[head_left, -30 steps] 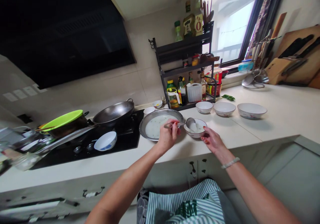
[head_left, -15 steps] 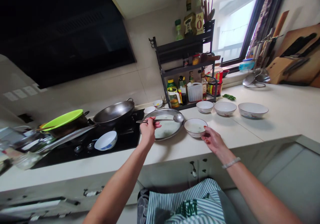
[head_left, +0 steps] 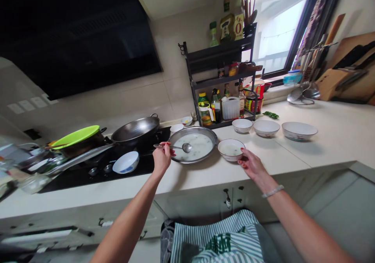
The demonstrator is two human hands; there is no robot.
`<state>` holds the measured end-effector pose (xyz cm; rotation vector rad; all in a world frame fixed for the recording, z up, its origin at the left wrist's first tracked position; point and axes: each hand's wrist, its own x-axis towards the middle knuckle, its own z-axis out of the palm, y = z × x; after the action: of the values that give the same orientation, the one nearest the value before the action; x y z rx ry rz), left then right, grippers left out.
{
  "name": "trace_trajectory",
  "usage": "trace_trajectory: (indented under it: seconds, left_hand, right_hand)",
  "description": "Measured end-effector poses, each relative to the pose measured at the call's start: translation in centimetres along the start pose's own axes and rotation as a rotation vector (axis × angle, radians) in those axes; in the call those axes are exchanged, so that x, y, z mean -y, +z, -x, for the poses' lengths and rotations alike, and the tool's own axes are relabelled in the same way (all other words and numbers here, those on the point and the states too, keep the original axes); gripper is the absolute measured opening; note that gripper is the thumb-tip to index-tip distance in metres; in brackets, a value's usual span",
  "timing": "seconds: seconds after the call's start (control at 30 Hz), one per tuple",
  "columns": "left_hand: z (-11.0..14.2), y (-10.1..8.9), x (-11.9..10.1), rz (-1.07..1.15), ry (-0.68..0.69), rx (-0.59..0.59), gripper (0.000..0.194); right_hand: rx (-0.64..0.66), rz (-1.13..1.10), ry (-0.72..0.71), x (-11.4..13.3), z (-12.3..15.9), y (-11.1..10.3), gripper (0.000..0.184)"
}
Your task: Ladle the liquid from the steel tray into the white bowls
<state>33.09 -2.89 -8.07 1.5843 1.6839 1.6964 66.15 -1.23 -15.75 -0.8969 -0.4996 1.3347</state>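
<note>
My left hand (head_left: pixel 162 157) is closed round the handle of a metal spoon (head_left: pixel 186 148), whose bowl hangs over a wide steel basin (head_left: pixel 215 144). Whitish liquid (head_left: pixel 197 147) with green bits fills much of the basin. To its right, a small white bowl (head_left: pixel 230 158) with a dark rim stands on the counter and contains some of the same pale liquid. My right hand (head_left: pixel 252 165) pinches that bowl's right side, thumb at the rim and fingers against the wall.
Several patterned bowls (head_left: pixel 266 129) line the counter behind and right. On the left, the black stove (head_left: pixel 146 163) carries a wok (head_left: pixel 136 130), a white bowl (head_left: pixel 125 163) and a pot topped by a green colander (head_left: pixel 76 137). A black condiment rack (head_left: pixel 222 83) stands against the wall.
My left hand has moved the spoon leftward from the small bowl to above the basin. The right hand has stayed on the small bowl. The view has shifted slightly.
</note>
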Motion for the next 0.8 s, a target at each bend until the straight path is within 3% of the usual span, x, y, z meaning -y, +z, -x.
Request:
trace_trajectory:
  seconds: [0.13, 0.43, 0.8]
  left_hand:
    - [0.0, 0.2, 0.2, 0.022, -0.03, 0.014, 0.02]
    - [-1.8, 0.4, 0.6, 0.306, -0.324, -0.13, 0.015]
    - [-2.3, 0.9, -0.9, 0.393, -0.394, -0.158, 0.014]
  right_hand:
    - [-0.002, 0.003, -0.007, -0.1, -0.1, 0.0, 0.026]
    - [0.012, 0.012, -0.005, -0.1, -0.2, -0.1, 0.03]
    - [0.002, 0.01, 0.014, -0.1, -0.1, -0.1, 0.026]
